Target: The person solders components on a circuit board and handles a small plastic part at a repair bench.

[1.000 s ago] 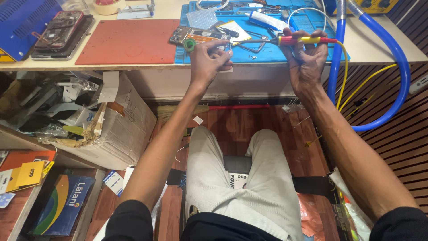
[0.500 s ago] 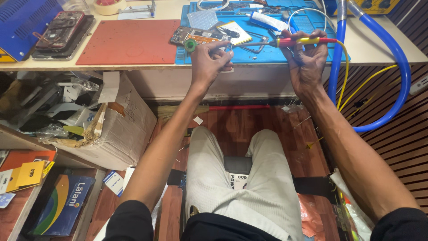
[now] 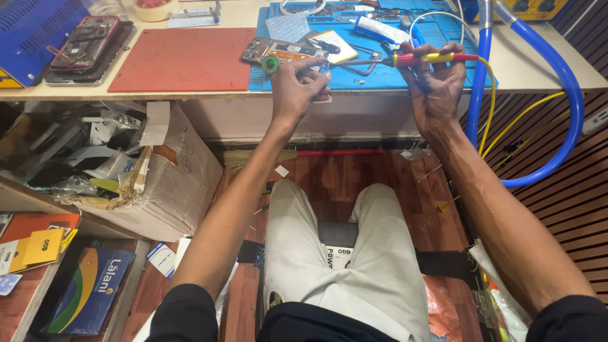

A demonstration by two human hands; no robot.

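- A red-and-yellow-handled soldering iron (image 3: 423,59) is gripped in the right hand (image 3: 436,88), fingers curled around the handle, with its tip directed left over the blue silicone work mat (image 3: 380,75).
- The left hand (image 3: 296,88) is held at the mat's front edge, fingers pinched together; a small green spool of solder wire (image 3: 271,64) is seen just beside the thumb, though what exactly is pinched cannot be told.
- An opened smartphone with exposed circuit board (image 3: 278,49) lies on the mat just beyond the left hand, apart from the iron's tip.
- The left fingertips could be burnt if the tip is brought across to the pinched item, since both hands hover close over the same mat edge.
- The yellow cord (image 3: 491,95) hangs from the iron beside the thick blue hose (image 3: 557,107); a snag there might jerk the tip sideways.
- A white tube (image 3: 380,28) and metal tweezers (image 3: 361,65) lie near the tip's path and could be touched or scorched.
- The board could be overheated if the tip is rested too long.
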